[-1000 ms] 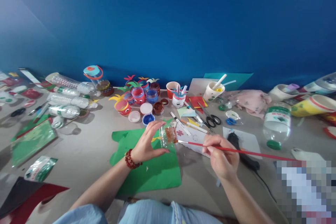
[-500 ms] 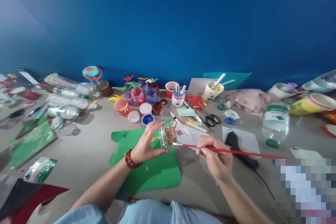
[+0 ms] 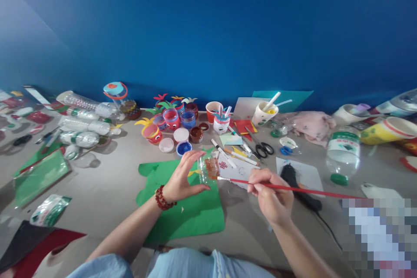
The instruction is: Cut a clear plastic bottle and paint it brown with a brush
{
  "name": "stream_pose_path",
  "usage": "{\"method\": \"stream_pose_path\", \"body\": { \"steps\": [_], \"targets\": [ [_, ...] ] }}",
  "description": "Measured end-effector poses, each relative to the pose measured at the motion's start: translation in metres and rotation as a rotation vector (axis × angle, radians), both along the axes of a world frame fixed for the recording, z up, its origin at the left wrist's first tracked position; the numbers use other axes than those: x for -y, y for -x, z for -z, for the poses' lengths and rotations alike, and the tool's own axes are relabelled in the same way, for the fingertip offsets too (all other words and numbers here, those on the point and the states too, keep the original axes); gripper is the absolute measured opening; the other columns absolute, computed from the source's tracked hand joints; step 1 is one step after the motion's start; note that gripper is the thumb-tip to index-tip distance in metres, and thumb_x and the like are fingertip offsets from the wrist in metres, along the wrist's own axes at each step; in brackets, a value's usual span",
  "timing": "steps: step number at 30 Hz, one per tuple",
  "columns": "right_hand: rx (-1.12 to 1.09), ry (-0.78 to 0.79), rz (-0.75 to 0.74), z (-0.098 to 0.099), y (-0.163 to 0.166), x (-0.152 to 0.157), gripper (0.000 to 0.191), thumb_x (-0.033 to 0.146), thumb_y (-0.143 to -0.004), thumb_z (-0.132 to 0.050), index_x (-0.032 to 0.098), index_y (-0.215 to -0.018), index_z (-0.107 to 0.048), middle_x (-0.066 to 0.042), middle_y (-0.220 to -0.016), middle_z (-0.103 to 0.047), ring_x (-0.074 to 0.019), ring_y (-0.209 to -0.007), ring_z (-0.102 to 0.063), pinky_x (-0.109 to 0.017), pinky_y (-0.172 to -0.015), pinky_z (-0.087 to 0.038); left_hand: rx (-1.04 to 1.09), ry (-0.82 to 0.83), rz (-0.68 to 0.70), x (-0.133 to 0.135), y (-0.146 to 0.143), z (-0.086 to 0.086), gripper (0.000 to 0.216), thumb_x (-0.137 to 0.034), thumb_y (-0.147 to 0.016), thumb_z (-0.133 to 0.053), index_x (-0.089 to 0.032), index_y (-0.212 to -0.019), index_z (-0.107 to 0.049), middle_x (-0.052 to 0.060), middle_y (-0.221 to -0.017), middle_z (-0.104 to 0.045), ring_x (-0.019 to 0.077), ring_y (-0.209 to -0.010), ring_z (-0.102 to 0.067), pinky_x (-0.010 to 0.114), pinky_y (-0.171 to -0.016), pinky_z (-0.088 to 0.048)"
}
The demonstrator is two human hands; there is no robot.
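My left hand (image 3: 183, 179) is closed around the end of a clear plastic bottle piece (image 3: 208, 168), its side partly coated with brown paint. The piece is held sideways above a green sheet (image 3: 185, 217). Pinched in my right hand (image 3: 272, 191) is a long red-handled paintbrush (image 3: 309, 190), its pale tip right at the lower right edge of the painted piece. Whether the tip touches it, I cannot tell. Beyond my left hand stand an open blue paint jar (image 3: 184, 148) and a brown paint jar (image 3: 196, 134).
Painted cups with paper leaves (image 3: 171, 117) stand along the blue wall. Scissors (image 3: 263, 149), markers (image 3: 224, 154) and a black glue gun (image 3: 289, 178) lie to the right, near a large clear bottle (image 3: 342, 154). Several plastic bottles (image 3: 81, 126) lie at left.
My right hand and the brush have shifted slightly right, and the brush tip has slid from the painted side toward the piece's edge. My left hand holds nearly the same position.
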State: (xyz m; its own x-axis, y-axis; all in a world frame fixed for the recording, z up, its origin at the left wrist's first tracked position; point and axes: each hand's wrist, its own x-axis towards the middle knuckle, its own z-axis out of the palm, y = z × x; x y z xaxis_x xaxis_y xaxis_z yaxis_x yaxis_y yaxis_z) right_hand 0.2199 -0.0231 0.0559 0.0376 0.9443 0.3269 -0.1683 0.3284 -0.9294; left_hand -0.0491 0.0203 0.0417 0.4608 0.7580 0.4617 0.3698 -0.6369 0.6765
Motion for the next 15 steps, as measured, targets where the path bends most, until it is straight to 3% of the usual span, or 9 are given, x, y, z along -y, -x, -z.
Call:
{"method": "stream_pose_path", "body": {
  "steps": [5,15],
  "targets": [
    [0.041,0.009,-0.038,0.0045,0.002,0.0012,0.018,0.01,-0.088,-0.054,0.021,-0.082,-0.067,0.001,-0.065,-0.061,-0.0142,-0.06,-0.053,-0.026,-0.052,-0.035,-0.005,-0.012,-0.003,0.0001,-0.001,0.0006,0.091,-0.05,-0.076,-0.079,-0.024,-0.15,-0.032,0.018,-0.141,-0.051,0.0364,-0.133,-0.047,0.06,-0.11,-0.042],
    [-0.041,-0.009,0.11,-0.0017,-0.0036,-0.0032,0.019,0.008,-0.079,-0.054,0.021,-0.076,-0.068,0.002,-0.058,-0.056,-0.0143,-0.055,-0.051,-0.026,-0.05,-0.034,0.014,0.005,-0.003,0.0,0.0016,-0.0011,0.089,-0.05,-0.077,-0.078,-0.024,-0.149,-0.033,0.017,-0.141,-0.05,0.0351,-0.134,-0.046,0.057,-0.111,-0.042]
  ]
}}
